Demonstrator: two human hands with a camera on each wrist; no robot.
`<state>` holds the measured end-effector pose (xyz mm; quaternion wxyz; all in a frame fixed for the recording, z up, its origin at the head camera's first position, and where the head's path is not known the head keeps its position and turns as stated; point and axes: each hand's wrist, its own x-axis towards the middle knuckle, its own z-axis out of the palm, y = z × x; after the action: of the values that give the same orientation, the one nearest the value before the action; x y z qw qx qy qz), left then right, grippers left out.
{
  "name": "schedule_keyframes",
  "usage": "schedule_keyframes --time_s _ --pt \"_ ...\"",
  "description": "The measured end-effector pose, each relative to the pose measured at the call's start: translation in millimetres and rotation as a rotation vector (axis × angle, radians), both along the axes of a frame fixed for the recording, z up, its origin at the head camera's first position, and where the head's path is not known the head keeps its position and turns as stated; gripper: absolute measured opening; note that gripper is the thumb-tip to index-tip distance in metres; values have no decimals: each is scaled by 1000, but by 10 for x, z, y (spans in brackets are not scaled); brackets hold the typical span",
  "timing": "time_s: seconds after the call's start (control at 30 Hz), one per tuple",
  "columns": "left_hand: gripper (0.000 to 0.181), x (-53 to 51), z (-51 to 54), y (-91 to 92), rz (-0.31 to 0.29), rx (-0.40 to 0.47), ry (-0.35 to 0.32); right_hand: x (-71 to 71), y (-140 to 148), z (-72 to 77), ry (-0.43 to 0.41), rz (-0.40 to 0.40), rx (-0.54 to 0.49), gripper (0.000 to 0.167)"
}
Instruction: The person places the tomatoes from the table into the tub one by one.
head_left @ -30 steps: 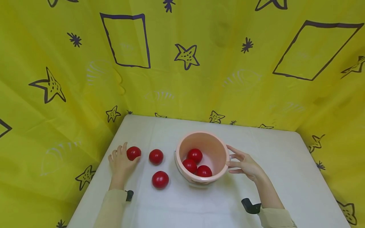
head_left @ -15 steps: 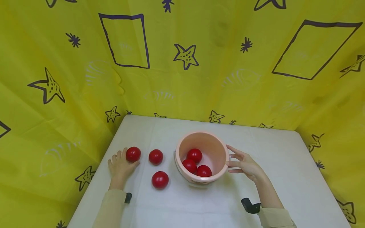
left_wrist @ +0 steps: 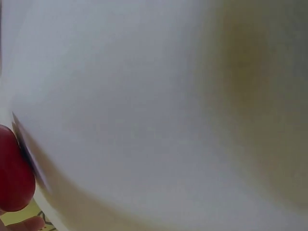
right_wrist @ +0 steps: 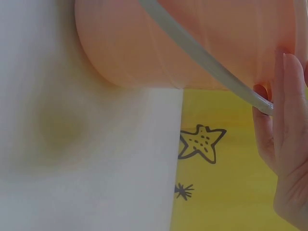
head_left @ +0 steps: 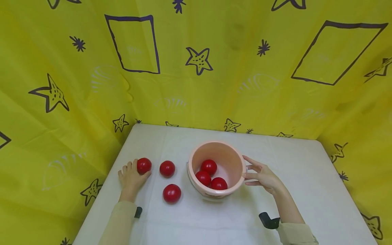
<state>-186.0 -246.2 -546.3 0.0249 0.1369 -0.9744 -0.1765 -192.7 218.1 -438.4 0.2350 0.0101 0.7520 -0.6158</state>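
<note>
On the left of the table, my left hand (head_left: 131, 177) grips a red ball (head_left: 144, 165) between thumb and fingers. Part of that red ball (left_wrist: 15, 168) shows at the left edge of the left wrist view, close to the tabletop. Two more red balls lie to its right, a farther ball (head_left: 167, 168) and a nearer ball (head_left: 172, 193). A pink bucket (head_left: 196, 185) stands upright with 3 red balls (head_left: 209, 167) inside. My right hand (head_left: 264, 177) touches the bucket's right side with spread, mostly straight fingers, beside the pale handle (right_wrist: 192, 55).
The white table (head_left: 245, 221) has yellow patterned curtain (head_left: 171, 88) behind it and on both sides. A dark strap piece (head_left: 269, 221) sits at the right wrist, another dark piece (head_left: 138, 212) at the left.
The left hand first reached around the ball and now sits closer about it; hand and ball have shifted only slightly. The right hand and bucket look still.
</note>
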Motion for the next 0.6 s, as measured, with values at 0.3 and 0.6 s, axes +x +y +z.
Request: schedule_keyframes --time_s 0.3,0.6 --pt "72 -100 166 82 -29 -22 68 -4 6 -3 4 6 1 73" --pt "76 -275 507 342 -104 -76 88 -5 3 -9 1 8 -2 73"
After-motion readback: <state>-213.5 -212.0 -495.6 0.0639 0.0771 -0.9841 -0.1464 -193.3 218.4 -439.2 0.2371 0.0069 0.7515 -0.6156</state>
